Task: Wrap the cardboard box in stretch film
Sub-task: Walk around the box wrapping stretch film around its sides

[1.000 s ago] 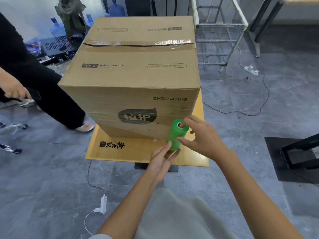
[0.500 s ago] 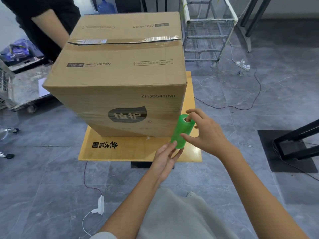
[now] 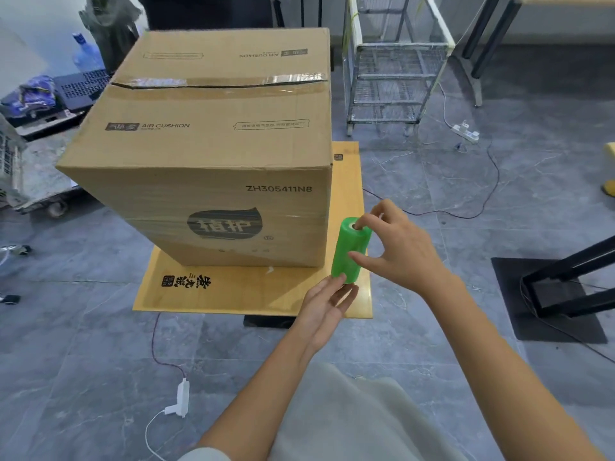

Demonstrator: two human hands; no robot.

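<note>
A large taped cardboard box [image 3: 213,154] stands on a low wooden platform [image 3: 253,294]. Clear film bands the lower part of its near face. At the box's near right corner I hold a green roll of stretch film [image 3: 349,254] upright. My right hand [image 3: 396,251] has a finger in the roll's top core hole and the thumb on its side. My left hand [image 3: 327,302] supports the roll's bottom end with straight fingers.
A wire rack cart [image 3: 392,74] stands behind the box on the right. Cables and power strips [image 3: 466,131] lie on the grey tile floor. A black stand base [image 3: 552,297] sits at right. A trolley [image 3: 36,181] and water bottles are at left.
The roll and both hands have moved right, from in front of the box's near face to its right corner. The person in black at left has left the view.
</note>
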